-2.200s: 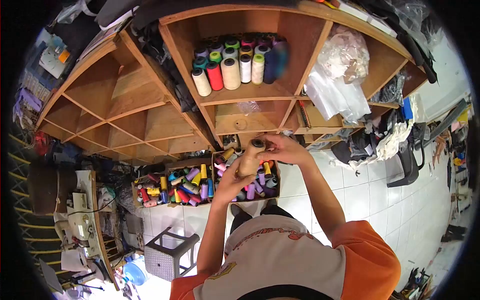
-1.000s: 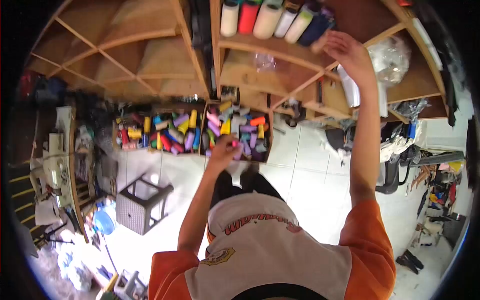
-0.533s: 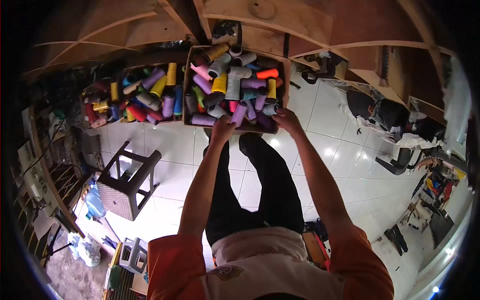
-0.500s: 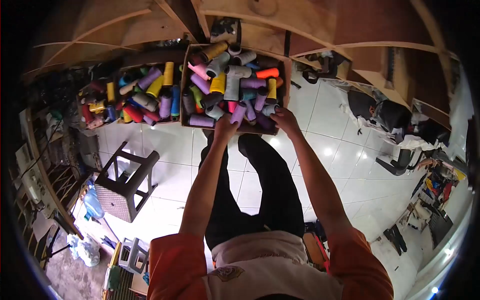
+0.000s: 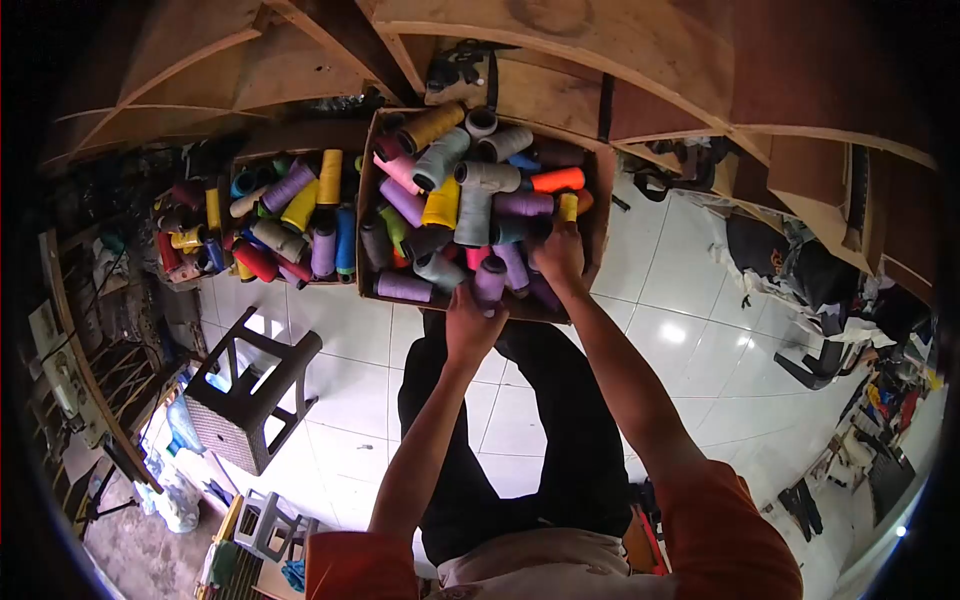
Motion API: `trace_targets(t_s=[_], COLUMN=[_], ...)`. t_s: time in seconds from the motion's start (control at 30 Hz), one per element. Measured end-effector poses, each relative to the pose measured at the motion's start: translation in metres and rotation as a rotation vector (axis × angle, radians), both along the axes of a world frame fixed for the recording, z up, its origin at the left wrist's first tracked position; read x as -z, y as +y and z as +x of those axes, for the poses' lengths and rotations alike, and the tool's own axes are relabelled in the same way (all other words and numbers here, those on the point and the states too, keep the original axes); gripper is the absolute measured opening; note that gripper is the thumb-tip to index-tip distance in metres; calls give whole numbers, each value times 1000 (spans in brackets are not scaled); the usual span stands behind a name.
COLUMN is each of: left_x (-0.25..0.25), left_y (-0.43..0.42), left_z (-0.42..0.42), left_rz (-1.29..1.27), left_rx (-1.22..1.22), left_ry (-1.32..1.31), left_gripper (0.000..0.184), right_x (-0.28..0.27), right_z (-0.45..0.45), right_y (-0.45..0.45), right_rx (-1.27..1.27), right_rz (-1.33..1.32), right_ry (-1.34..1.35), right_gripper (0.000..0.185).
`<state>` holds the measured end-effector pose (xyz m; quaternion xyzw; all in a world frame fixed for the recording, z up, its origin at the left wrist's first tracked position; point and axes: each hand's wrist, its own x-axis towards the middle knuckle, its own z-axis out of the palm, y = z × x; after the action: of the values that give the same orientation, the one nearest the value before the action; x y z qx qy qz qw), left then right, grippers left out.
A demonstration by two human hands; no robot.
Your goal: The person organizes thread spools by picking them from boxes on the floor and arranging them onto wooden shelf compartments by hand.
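A cardboard box [image 5: 372, 285] heaped with thread spools of many colours stands in front of my legs. At its near edge my left hand [image 5: 473, 328] is closed around the lower part of a purple thread spool [image 5: 489, 280], which tilts upward among the others. My right hand [image 5: 560, 258] reaches over the right part of the pile, just below a yellow spool [image 5: 568, 207]. Its fingertips are hidden among the spools, so I cannot tell if they grip one. Grey spools [image 5: 473, 215] and an orange spool [image 5: 557, 180] lie farther in.
To the left is another box of spools [image 5: 300, 215]. A dark woven stool [image 5: 235, 420] lies tipped on the tiled floor [image 5: 340, 360]. Wooden shelving [image 5: 640, 60] overhangs the far side. Bags and cloth [image 5: 770, 255] lie at the right.
My right hand has moved from the box's near right edge farther in over the spools. My left hand stays on the purple spool. The view has shifted, with the box appearing larger and nearer.
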<state>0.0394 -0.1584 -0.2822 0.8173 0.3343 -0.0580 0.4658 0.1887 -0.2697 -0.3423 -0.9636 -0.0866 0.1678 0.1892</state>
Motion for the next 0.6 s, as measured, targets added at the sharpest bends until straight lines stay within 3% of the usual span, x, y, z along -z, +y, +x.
trace_targets(t_s=[0.03,0.1,0.17,0.23,0.27,0.33,0.4,0.57,0.6], left_x=[-17,-30,-30,7,29,39,43,41,39], left_y=[5,13,26,40,45,44,30,9,10], left_z=[3,17,33,50,58,77,82,81,89], left_rz=[-29,26,123,113,82,72,214,369,339], left_rx=[-28,-59,-32,45,85,74,69,-4,-21], left_ry=[-20,-60,-54,-38,-13,-29,21,14,51], left_gripper=[53,52,53,56,56,57,61,70,79], right_x=[1,2,5,-14,-13,-17,-1,-1,-2], right_z=[-1,9,17,23,27,34,36,27,29], right_y=[-2,-18,-26,-25,-32,-27,-24,-18,-18], right_rx=[14,-299,-217,254,275,358,415,470,470], right_rz=[21,-87,-26,198,278,198,113,157,123], right_ry=[21,-58,-75,-18,63,209,308,270,286], right_gripper=[47,45,43,41,51,59,75,69,66])
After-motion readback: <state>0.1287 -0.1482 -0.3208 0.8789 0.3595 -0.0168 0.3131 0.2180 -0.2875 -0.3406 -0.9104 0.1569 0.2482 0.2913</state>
